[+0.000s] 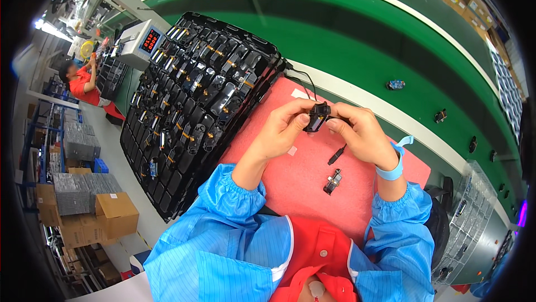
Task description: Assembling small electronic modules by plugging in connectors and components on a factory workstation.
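Observation:
Between my two hands, above a pink foam mat (301, 190), is a small black electronic module (317, 118). My left hand (287, 126) pinches its left side with thumb and forefinger. From the right, the fingers of my right hand (360, 132) close on the same module; a light blue wrist strap (391, 171) circles that wrist. A black cable plug (336, 156) hangs or lies just below my right hand. Nearer to me on the mat rests another small module (333, 181), with metallic and black parts.
Left of the mat, stacked black trays (184, 101) hold many small modules. A power supply (142, 42) with red digits stands behind them. Across the far side runs a green conveyor belt (346, 34) carrying several modules. Clear trays (466, 218) stand at right. A person (84, 81) in red works far left.

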Demonstrator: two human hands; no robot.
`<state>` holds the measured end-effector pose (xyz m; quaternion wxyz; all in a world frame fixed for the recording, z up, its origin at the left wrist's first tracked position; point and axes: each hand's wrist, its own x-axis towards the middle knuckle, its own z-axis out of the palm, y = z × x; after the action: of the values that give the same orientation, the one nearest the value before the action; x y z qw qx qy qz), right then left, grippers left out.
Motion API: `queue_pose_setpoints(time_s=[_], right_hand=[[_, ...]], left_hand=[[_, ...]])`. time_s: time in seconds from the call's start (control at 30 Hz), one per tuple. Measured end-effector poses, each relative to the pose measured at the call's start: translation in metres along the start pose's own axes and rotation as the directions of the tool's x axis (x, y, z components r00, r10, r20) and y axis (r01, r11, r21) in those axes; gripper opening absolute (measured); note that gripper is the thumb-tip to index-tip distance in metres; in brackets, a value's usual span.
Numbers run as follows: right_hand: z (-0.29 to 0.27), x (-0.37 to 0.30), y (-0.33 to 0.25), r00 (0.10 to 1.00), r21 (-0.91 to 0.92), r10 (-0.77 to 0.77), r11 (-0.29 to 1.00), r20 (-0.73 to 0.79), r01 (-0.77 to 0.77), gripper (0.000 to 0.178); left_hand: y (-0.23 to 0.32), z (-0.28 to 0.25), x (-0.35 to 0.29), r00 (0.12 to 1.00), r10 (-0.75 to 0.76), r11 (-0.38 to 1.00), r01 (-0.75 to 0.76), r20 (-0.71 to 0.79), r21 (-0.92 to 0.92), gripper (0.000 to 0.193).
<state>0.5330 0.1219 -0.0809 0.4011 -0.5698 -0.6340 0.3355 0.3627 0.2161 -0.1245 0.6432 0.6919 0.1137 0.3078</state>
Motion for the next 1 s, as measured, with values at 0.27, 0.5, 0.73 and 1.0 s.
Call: queue_pose_setpoints(time_s=[0.27,0.5,0.73,1.0], right_hand=[[0.010,0.004,0.015,0.988,0.519,0.118,0.853,-0.096,-0.051,0.007],[0.030,0.004,0.013,0.940,-0.019,-0.087,0.996,-0.329,0.085,0.014],[0.038,0.002,0.011,0.913,-0.398,-0.213,0.915,-0.348,0.062,0.017],[-0.001,0.003,0.008,0.996,0.545,0.080,0.837,-0.045,-0.043,0.008]], left_hand=[[0.010,0.007,0.002,0.932,0.004,0.991,0.044,-0.362,0.125,0.025],[0.013,0.027,0.007,0.918,0.126,0.861,0.087,-0.376,0.502,0.026],[0.010,0.033,0.009,0.884,0.257,0.726,0.089,-0.390,0.682,0.027],[0.011,0.018,0.010,0.952,0.306,0.762,-0.240,-0.009,0.602,0.029]])
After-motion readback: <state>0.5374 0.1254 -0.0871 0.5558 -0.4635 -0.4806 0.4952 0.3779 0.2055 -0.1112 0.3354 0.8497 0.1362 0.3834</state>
